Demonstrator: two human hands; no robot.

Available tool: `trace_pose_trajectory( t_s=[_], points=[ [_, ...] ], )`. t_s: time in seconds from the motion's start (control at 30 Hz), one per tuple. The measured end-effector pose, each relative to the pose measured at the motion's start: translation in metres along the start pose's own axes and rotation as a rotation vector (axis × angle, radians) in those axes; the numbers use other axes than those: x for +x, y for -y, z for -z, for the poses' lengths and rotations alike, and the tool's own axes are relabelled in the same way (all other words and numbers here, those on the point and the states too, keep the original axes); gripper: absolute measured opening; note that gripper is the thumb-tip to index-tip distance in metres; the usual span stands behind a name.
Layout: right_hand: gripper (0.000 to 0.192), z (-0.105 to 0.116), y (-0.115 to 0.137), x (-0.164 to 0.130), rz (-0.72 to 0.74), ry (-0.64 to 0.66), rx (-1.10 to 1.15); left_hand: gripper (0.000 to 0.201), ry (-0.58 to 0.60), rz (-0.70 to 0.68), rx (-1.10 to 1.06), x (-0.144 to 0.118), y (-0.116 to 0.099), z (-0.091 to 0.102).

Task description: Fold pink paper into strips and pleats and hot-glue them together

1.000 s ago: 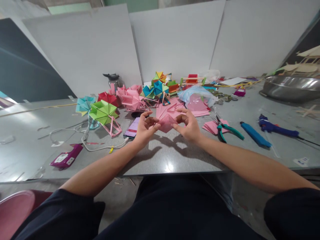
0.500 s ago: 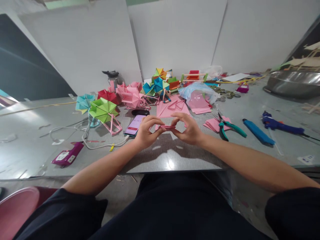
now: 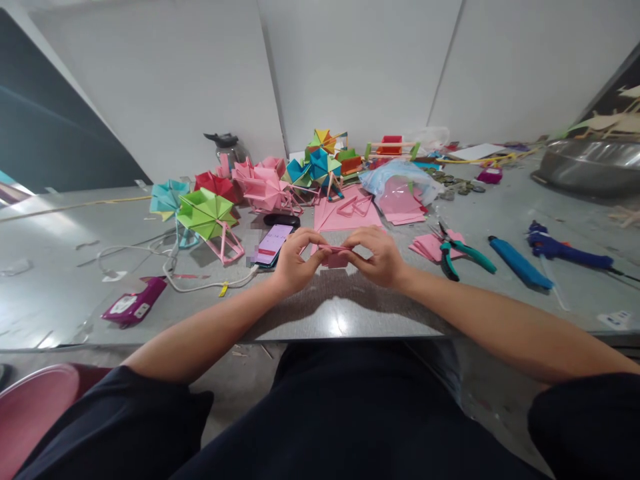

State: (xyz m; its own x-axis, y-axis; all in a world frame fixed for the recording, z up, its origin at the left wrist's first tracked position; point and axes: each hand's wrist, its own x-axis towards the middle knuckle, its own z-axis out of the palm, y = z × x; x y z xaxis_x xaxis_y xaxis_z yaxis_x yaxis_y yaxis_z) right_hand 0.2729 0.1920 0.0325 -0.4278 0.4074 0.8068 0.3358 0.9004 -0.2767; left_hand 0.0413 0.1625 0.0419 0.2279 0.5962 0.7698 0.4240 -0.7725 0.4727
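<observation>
Since the earlier frame both hands have sunk toward the grey table (image 3: 340,320), flattening the folded pink paper (image 3: 334,251).

Left hand (image 3: 293,263) and right hand (image 3: 380,257) pinch its two ends, fingers curled closed on it, just right of the phone (image 3: 274,243). Judging by its look, the paper is light, thin, easily creased and tearable; best held at the folded edges. Beyond the phone stand crisp, faceted paper pinwheels (image 3: 206,213).

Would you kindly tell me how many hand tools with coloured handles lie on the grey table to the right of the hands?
3: teal-handled pliers on pink paper squares, a blue tube-shaped tool beside them, then a dark blue glue gun farthest right. Clutter may hide more.
</observation>
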Motion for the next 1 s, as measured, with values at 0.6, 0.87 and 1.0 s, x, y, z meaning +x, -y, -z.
trace_pose_trajectory(
  t_s=[0.6,0.87,1.0],
  points=[
    [0.026,0.000,0.007,0.002,-0.232,0.064,0.231,0.021,-0.003,0.128,-0.008,0.002,-0.005,0.000],
    [0.018,0.002,-0.011,0.004,-0.287,0.084,0.269,0.013,0.043,0.204,-0.027,0.003,0.012,0.003],
    [0.016,0.006,-0.013,0.006,-0.074,0.144,0.148,0.033,0.111,0.042,0.151,0.001,0.004,0.005]
  ],
)
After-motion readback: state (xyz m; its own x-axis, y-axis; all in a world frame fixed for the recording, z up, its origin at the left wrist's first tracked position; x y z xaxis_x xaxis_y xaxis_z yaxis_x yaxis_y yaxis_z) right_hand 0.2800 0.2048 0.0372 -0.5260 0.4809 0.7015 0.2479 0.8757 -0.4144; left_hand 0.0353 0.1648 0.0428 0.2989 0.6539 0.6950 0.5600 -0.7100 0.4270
